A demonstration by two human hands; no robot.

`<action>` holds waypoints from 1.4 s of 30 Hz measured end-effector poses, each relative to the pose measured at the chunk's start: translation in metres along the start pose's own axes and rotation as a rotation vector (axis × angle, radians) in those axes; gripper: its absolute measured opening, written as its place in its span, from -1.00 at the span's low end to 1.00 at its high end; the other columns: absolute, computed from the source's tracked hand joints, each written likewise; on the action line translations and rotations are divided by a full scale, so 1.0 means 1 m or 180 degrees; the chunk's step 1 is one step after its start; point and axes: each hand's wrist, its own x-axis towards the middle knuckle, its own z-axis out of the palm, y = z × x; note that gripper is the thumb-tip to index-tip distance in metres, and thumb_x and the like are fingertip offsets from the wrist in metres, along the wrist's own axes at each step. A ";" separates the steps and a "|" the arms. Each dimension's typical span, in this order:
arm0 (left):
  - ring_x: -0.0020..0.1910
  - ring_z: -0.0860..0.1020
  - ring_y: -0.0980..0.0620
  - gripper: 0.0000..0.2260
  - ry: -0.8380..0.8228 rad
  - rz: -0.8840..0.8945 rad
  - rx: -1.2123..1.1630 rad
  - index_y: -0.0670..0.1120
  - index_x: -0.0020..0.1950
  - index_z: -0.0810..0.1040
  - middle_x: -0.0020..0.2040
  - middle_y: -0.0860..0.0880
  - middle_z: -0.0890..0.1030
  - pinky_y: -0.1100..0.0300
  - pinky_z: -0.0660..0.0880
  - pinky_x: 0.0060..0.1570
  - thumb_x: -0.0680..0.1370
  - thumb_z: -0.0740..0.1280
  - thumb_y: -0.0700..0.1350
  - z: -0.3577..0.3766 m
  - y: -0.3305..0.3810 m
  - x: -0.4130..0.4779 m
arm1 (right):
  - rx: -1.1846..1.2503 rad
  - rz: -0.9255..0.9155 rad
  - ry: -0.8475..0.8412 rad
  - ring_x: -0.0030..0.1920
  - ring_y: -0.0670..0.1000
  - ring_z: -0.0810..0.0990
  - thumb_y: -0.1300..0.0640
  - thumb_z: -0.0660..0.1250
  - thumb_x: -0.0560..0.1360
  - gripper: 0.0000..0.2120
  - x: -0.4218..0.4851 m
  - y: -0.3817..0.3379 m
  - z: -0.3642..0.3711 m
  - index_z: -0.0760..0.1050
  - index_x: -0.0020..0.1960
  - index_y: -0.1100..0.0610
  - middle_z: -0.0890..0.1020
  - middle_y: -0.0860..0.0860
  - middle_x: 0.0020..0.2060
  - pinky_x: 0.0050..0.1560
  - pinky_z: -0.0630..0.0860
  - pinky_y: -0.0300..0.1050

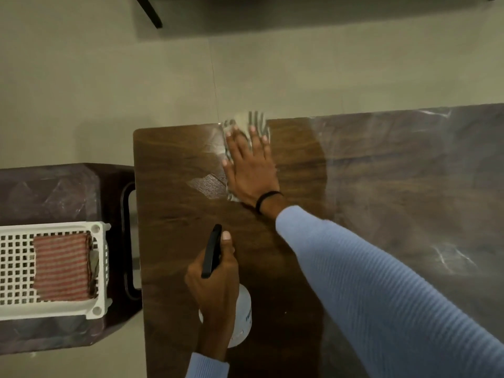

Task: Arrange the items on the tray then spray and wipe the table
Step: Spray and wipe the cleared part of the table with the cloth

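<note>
Now wiping table (191,214), far edge
My right hand (249,170) lies flat, pressing the cloth (245,124); my left hand (215,285) is clenched around the spray bottle (244,309)

The dark brown wood-grain table (191,241) carries pale, whitish wet streaks near its far edge and a grey sheen on its right part. The striped wiping cloth (252,121) shows off-white with grey bands. The spray bottle (244,309) has a translucent white body and a black spray head. Both sleeves are light blue ribbed knit (381,296), and a black band (268,199) circles the right wrist. The white plastic lattice tray (16,268) has a grid of square holes, and the folded cloth in it (61,267) is striped red and pale grey. The stool (54,192) under the tray is dark maroon. The floor (81,77) is plain beige-grey.
</note>
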 end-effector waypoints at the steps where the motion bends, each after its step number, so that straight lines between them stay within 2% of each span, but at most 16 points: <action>1: -0.43 0.55 0.30 -0.74 0.0031 -0.0043 0.0003 -0.15 -0.29 0.61 -0.42 0.01 0.56 0.54 0.42 -0.41 0.56 0.40 -0.06 -0.002 0.000 -0.001 | -0.0010 -0.0250 -0.0103 0.63 0.18 -0.08 -0.14 -0.04 0.68 -0.40 -0.019 0.000 0.002 -0.09 0.64 0.03 0.01 0.00 0.63 0.59 -0.05 0.25; 4: -0.44 0.56 0.27 -0.75 0.0028 -0.0161 -0.0010 -0.15 -0.28 0.64 -0.42 -0.01 0.58 0.52 0.42 -0.43 0.56 0.42 -0.06 -0.010 0.002 0.003 | -0.0011 -0.0556 -0.0205 0.63 0.15 -0.06 -0.10 0.01 0.69 -0.40 -0.069 0.028 0.000 -0.14 0.64 -0.01 -0.08 -0.03 0.61 0.59 -0.03 0.22; 8: -0.45 0.56 0.23 -0.71 0.0029 -0.0193 -0.0028 -0.17 -0.27 0.66 -0.38 -0.12 0.62 0.48 0.43 -0.47 0.55 0.42 -0.01 -0.021 -0.001 0.010 | -0.0010 0.0175 -0.0096 0.63 0.14 -0.07 -0.10 -0.04 0.69 -0.42 -0.048 0.062 -0.010 -0.07 0.65 0.01 0.04 0.03 0.63 0.59 -0.03 0.23; 10: -0.42 0.56 0.25 -0.70 0.0007 -0.0160 -0.0002 -0.20 -0.25 0.66 -0.35 -0.16 0.64 0.50 0.43 -0.44 0.56 0.41 -0.01 -0.023 -0.001 0.012 | 0.0007 0.0494 0.0021 0.62 0.18 -0.05 -0.14 -0.09 0.67 -0.41 -0.011 0.046 -0.011 -0.05 0.64 0.02 0.05 0.03 0.63 0.59 -0.06 0.24; 12: -0.40 0.56 0.27 -0.71 -0.0016 -0.0066 0.0031 -0.22 -0.23 0.65 -0.34 -0.17 0.63 0.53 0.43 -0.41 0.58 0.40 -0.04 -0.025 0.001 0.010 | -0.0007 0.0558 0.0089 0.62 0.19 -0.04 -0.15 -0.09 0.66 -0.40 0.019 0.016 -0.007 -0.06 0.64 0.02 0.05 0.03 0.63 0.59 -0.13 0.22; 14: -0.38 0.57 0.31 -0.71 -0.0036 0.0073 0.0142 -0.25 -0.23 0.64 -0.39 -0.11 0.60 0.55 0.41 -0.39 0.58 0.39 -0.07 -0.027 0.006 0.006 | -0.0022 0.0282 0.0042 0.62 0.19 -0.04 -0.14 -0.07 0.66 -0.40 0.025 -0.015 0.002 -0.07 0.64 0.02 0.07 0.03 0.63 0.60 -0.16 0.21; 16: -0.35 0.55 0.40 -0.73 -0.0056 0.0158 0.0247 -0.26 -0.22 0.65 -0.40 -0.01 0.56 0.60 0.38 -0.34 0.59 0.39 -0.10 -0.032 0.010 0.003 | -0.0056 -0.0215 -0.0118 0.62 0.18 -0.05 -0.13 -0.05 0.67 -0.41 0.000 -0.035 0.012 -0.09 0.64 0.02 0.09 0.02 0.63 0.59 -0.07 0.23; 20: -0.32 0.56 0.42 -0.74 -0.0169 0.0040 0.0325 -0.22 -0.17 0.70 -0.34 -0.08 0.63 0.60 0.38 -0.32 0.58 0.40 -0.06 -0.038 0.012 0.000 | -0.0105 -0.0908 -0.0403 0.63 0.15 -0.02 -0.11 0.01 0.69 -0.42 -0.098 -0.012 0.018 -0.05 0.64 0.02 0.11 0.03 0.62 0.60 -0.05 0.17; 24: -0.34 0.53 0.45 -0.75 -0.0338 0.0114 0.0297 -0.18 -0.23 0.66 -0.38 -0.01 0.58 0.63 0.36 -0.34 0.59 0.40 -0.07 -0.043 0.016 -0.003 | -0.0069 -0.0285 -0.0158 0.63 0.13 -0.04 -0.07 0.02 0.68 -0.41 -0.134 0.066 0.007 -0.10 0.64 -0.02 0.04 0.01 0.62 0.58 0.04 0.22; 26: -0.33 0.54 0.42 -0.73 -0.0343 0.0161 0.0321 -0.22 -0.22 0.65 -0.38 -0.06 0.58 0.62 0.37 -0.32 0.58 0.40 -0.07 -0.038 0.015 -0.002 | -0.0019 0.0033 -0.0145 0.63 0.11 -0.07 -0.07 0.00 0.69 -0.42 -0.118 0.089 -0.004 -0.09 0.64 0.00 0.03 0.02 0.62 0.60 -0.05 0.17; 29: -0.38 0.57 0.22 -0.73 -0.0360 0.0214 0.0134 -0.24 -0.21 0.64 -0.33 -0.21 0.63 0.51 0.45 -0.38 0.58 0.39 -0.07 -0.024 0.011 0.001 | 0.0115 0.0403 -0.0040 0.63 0.09 -0.08 -0.07 -0.01 0.69 -0.43 -0.099 0.093 -0.008 -0.04 0.65 0.02 0.04 0.01 0.63 0.61 -0.15 0.08; 32: -0.43 0.56 0.00 -0.71 -0.0456 0.0296 0.0006 -0.21 -0.24 0.64 -0.37 -0.20 0.61 0.36 0.44 -0.46 0.58 0.39 -0.03 -0.006 0.016 0.001 | 0.0157 0.0870 0.0015 0.63 0.09 -0.08 -0.08 -0.04 0.69 -0.43 -0.127 0.086 0.002 -0.08 0.65 0.00 0.01 0.00 0.64 0.61 -0.11 0.12; 34: -0.46 0.53 -0.02 -0.68 -0.0595 0.0400 -0.0001 -0.18 -0.25 0.65 -0.41 -0.16 0.61 0.32 0.43 -0.46 0.57 0.39 0.02 0.010 0.025 -0.003 | 0.0206 0.1111 0.0056 0.63 0.09 -0.07 -0.08 -0.03 0.68 -0.43 -0.164 0.084 0.005 -0.08 0.65 0.00 0.01 -0.01 0.63 0.60 -0.06 0.17; 36: -0.47 0.54 0.04 -0.66 -0.0672 0.0493 0.0062 -0.15 -0.26 0.65 -0.44 -0.10 0.60 0.28 0.46 -0.44 0.57 0.39 0.08 0.027 0.032 -0.007 | 0.0256 0.1204 0.0078 0.63 0.09 -0.04 -0.08 -0.02 0.67 -0.42 -0.197 0.087 0.009 -0.04 0.65 0.01 0.02 0.00 0.63 0.60 -0.02 0.19; 38: -0.45 0.57 0.02 -0.64 -0.0728 0.0616 0.0089 -0.12 -0.29 0.65 -0.45 -0.06 0.60 0.22 0.48 -0.42 0.56 0.39 0.11 0.045 0.038 -0.009 | 0.0234 0.1194 0.0083 0.63 0.10 -0.01 -0.07 0.01 0.67 -0.42 -0.218 0.090 0.014 0.01 0.64 0.02 0.04 0.00 0.63 0.59 0.02 0.20; 42: -0.49 0.57 0.03 -0.59 -0.0860 0.0580 0.0232 -0.11 -0.36 0.63 -0.47 -0.06 0.61 0.14 0.51 -0.45 0.54 0.39 0.16 0.083 0.042 -0.012 | 0.0283 0.1132 0.0076 0.62 0.12 0.04 -0.08 0.01 0.66 -0.42 -0.225 0.098 0.018 0.00 0.64 0.00 0.07 0.00 0.61 0.59 0.03 0.19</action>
